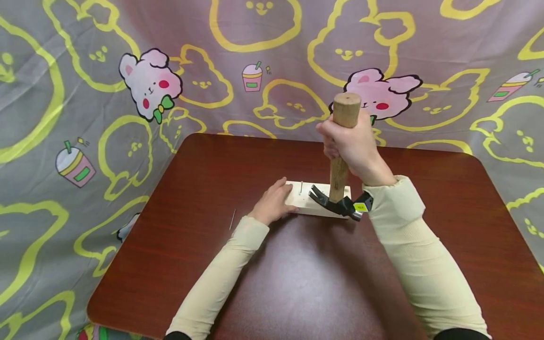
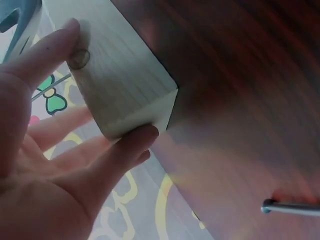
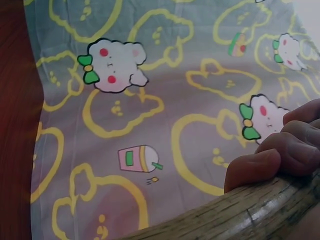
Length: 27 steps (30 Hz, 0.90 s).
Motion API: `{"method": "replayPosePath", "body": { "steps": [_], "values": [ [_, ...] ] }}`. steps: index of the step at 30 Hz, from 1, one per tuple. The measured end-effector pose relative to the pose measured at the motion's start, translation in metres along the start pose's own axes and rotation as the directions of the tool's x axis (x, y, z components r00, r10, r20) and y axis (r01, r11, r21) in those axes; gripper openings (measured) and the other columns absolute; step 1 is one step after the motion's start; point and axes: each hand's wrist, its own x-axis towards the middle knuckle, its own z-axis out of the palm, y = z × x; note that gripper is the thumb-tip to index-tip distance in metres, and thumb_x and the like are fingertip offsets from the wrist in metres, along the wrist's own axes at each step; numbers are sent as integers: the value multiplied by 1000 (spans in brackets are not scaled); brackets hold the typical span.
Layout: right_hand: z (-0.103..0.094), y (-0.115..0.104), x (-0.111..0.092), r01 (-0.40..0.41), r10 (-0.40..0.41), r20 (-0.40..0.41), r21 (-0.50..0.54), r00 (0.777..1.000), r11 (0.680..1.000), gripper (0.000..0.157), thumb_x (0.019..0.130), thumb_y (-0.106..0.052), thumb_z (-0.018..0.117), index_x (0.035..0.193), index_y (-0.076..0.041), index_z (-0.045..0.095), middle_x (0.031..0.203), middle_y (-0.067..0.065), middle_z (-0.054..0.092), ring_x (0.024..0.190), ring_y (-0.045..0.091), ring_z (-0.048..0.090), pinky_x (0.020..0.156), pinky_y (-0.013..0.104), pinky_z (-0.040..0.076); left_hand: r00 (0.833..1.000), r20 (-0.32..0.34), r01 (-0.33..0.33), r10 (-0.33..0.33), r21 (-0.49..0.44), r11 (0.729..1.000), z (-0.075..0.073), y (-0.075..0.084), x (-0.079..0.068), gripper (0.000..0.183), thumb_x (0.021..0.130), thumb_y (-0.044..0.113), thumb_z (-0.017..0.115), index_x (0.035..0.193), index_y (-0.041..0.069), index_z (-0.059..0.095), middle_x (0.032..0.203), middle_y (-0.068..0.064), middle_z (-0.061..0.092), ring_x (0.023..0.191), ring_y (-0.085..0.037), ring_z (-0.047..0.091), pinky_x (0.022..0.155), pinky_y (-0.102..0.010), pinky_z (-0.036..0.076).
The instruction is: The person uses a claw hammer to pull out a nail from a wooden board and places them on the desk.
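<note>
Clearly, in the head view, the right hand [image 1: 350,144] is wrapped firmly round the handle of a hammer [image 1: 339,177], which stands nearly upright with its black head low over the right part of a wooden board [image 1: 314,209]. The claw points left and the silver striking face points down to the right; whether the head touches the board cannot be told. The board lies across the middle of the brown table [image 1: 204,170], and the left hand [image 1: 274,202] holds its left end. Between that hand and the hammer, a nail [image 1: 301,187] stands up from the board, while a loose nail [image 1: 232,219] lies on the table, left of the left hand. Behind the table hangs a curtain [image 1: 238,106] printed with cartoon animals and drink cups. From the left wrist, the left hand grips the board's end, with one fingertip on the face near a round knot [image 2: 79,59] and another against the end; part of the loose nail shows at lower right. From the right wrist, curled fingers clasp the wooden handle at lower right, before the curtain, with a strip of table along the left edge.
</note>
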Motion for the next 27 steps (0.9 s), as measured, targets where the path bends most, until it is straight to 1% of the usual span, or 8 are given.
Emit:
{"method": "replayPosePath", "body": {
  "steps": [4, 6, 10, 13, 16, 21, 27],
  "values": [
    [1, 3, 7, -46, 46, -3, -14, 999, 999, 35, 82, 6, 54, 52, -7, 42, 42, -2, 35, 36, 11, 32, 36, 26, 27, 999, 15, -31, 30, 46, 998, -1, 2, 1, 64, 77, 32, 80, 131, 3, 58, 149, -23, 40, 135, -36, 45, 104, -50, 45],
    [2, 4, 11, -69, 69, -2, -42, 998, 997, 36, 82, 4, 54, 52, -8, 40, 43, -2, 35, 36, 12, 32, 37, 27, 27, 999, 16, -43, 42, 60, 997, 0, 2, 2, 62, 78, 32, 79, 130, 4, 60, 149, -24, 39, 133, -37, 46, 101, -51, 46],
    [5, 6, 18, -100, 97, -27, -106, 995, 989, 34, 82, 1, 54, 52, -8, 41, 43, -1, 36, 37, 13, 33, 37, 27, 28, 999, 13, -51, 51, 77, 996, 1, 2, 3, 62, 78, 35, 79, 129, 5, 61, 149, -24, 39, 132, -37, 48, 100, -49, 48],
    [7, 7, 23, -119, 114, -50, -106, 992, 987, 33, 82, 1, 56, 54, -8, 41, 43, -1, 36, 37, 12, 34, 37, 27, 28, 998, 11, -55, 55, 89, 995, 2, 1, 4, 62, 77, 36, 80, 128, 6, 61, 149, -24, 39, 131, -37, 49, 100, -47, 48],
    [10, 9, 26, -146, 141, -62, -83, 988, 986, 32, 81, 2, 56, 54, -8, 41, 42, -2, 37, 36, 11, 33, 36, 26, 27, 998, 13, -56, 55, 98, 994, 2, 0, 5, 63, 77, 37, 80, 129, 6, 61, 149, -24, 39, 131, -37, 49, 101, -46, 48],
    [15, 12, 30, -177, 170, -80, -85, 982, 981, 33, 80, 2, 55, 53, -9, 40, 41, -3, 36, 35, 10, 33, 35, 26, 27, 999, 22, -37, 36, 81, 996, 2, 1, 5, 66, 77, 36, 80, 132, 6, 59, 150, -24, 37, 132, -38, 48, 102, -46, 47],
    [20, 17, 36, -176, 166, -93, -107, 982, 979, 32, 80, 0, 55, 53, -10, 39, 40, -3, 37, 34, 11, 34, 35, 26, 28, 999, 11, -32, 31, 54, 998, 4, 1, 5, 66, 77, 34, 80, 132, 6, 59, 150, -24, 37, 131, -38, 49, 101, -45, 48]
  ]
}}
